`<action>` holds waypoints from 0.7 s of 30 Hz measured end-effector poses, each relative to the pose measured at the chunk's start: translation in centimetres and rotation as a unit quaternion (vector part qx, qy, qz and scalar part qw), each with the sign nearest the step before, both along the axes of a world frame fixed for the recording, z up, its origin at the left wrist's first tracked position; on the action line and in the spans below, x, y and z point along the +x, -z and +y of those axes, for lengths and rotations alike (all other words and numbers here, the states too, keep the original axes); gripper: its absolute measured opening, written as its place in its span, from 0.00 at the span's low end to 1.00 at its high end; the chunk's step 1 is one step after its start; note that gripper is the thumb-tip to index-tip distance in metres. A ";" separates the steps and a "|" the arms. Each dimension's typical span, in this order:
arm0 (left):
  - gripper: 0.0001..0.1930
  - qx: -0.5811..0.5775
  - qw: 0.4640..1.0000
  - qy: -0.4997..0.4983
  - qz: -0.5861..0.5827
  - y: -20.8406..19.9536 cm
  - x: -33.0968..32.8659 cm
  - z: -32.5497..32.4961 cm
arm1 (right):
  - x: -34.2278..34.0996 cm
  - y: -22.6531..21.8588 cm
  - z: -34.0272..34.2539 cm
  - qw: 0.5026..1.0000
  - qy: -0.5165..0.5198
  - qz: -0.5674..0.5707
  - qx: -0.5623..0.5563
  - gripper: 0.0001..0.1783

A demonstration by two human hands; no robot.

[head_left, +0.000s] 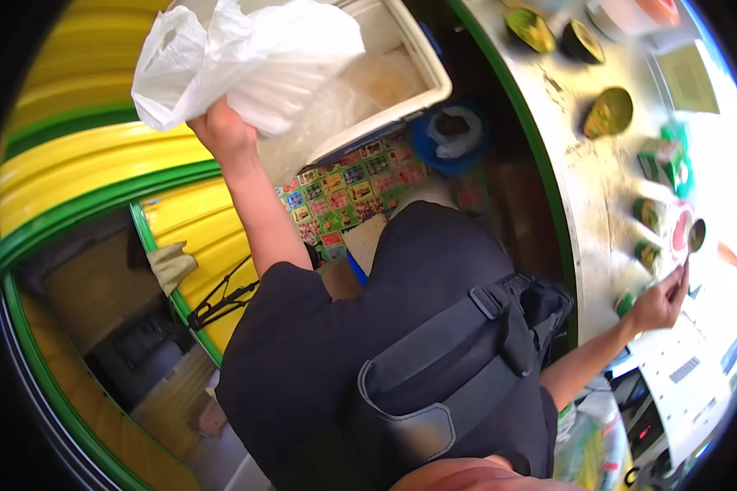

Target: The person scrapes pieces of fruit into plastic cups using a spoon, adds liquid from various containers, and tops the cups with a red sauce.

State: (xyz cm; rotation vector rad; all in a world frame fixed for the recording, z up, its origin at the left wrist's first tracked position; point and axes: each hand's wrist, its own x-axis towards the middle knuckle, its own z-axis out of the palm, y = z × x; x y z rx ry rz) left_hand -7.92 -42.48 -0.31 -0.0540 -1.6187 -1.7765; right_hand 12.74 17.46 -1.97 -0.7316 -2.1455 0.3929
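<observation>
Pale tabletop (583,192), avocado halves (608,113) set along it. Spoon (696,236) pinched in right grip (662,306) above it; white bag (262,57) clutched in left grip (225,129) by open cooler (440,86). Spoon best kept level, bag best held clear of cooler.

view: head, left fisheye of a worn pair | faces: down past the wearer's torso (311,389) to floor (357,193) | range: torso close, left hand (225,131) and right hand (662,304) farther off | frame: counter (577,192) at right, straight edges bending toward the dark rim
</observation>
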 end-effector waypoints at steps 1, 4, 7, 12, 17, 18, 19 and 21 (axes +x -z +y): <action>0.24 -0.021 0.999 0.025 -0.005 -0.5 -0.4 -2.6 | -0.4 -0.1 -0.2 0.999 -0.017 0.020 -0.028 0.12; 0.23 -0.055 0.998 0.003 -0.011 0.3 -2.5 -9.0 | -2.3 -2.5 -3.4 0.997 -0.002 0.012 -0.081 0.13; 0.21 -0.049 0.997 0.013 -0.059 4.9 -4.8 -17.3 | -4.2 -3.3 -5.7 0.994 -0.030 0.022 -0.106 0.13; 0.26 -0.039 0.965 0.077 -0.247 11.3 -2.9 -23.3 | -6.9 -4.6 -9.5 0.988 -0.026 0.008 -0.152 0.13; 0.25 -0.003 0.951 0.076 -0.300 12.7 0.3 -22.0 | -8.1 -4.9 -10.8 0.981 -0.033 0.014 -0.190 0.14; 0.25 -0.080 0.932 0.083 -0.342 12.2 0.6 -22.3 | -8.3 -4.9 -10.9 0.982 -0.031 0.011 -0.188 0.14; 0.25 -0.078 0.931 0.086 -0.345 10.9 1.0 -21.7 | -8.4 -4.8 -10.9 0.978 -0.039 0.022 -0.203 0.14; 0.26 -0.242 0.863 0.100 -0.433 7.6 1.4 -20.2 | -8.9 -5.0 -11.8 0.977 -0.025 0.022 -0.211 0.14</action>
